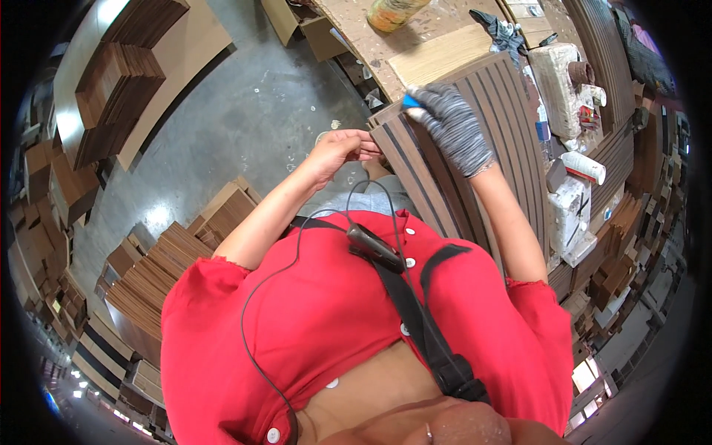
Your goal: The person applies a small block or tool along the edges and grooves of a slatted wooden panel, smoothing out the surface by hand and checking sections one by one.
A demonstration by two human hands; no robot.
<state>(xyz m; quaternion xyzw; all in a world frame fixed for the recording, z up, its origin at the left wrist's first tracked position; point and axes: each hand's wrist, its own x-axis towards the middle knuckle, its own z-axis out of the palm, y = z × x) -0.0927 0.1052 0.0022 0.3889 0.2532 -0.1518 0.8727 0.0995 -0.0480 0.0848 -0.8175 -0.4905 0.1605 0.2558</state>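
Note:
A brown slatted wood panel point(486, 126) with dark grooves lies in front of me, more panels beneath it at its left edge. My right hand point(451, 127), in a grey knitted glove, rests on the slats near the far left corner. A small blue piece point(410, 101) shows at its fingertips, mostly hidden, and its kind cannot be made out. My left hand point(341, 154) is bare and sits at the left edge of the panels. Its fingers stretch toward that edge, their tips close to it or touching.
A stained workbench point(363, 30) with a plain board point(449, 55) and a round container point(397, 11) stands beyond. Dark cloth point(500, 33), a paint-smeared white container point(556, 81) and a white cup point(582, 168) are at right. Stacked boards point(159, 271) stand at left.

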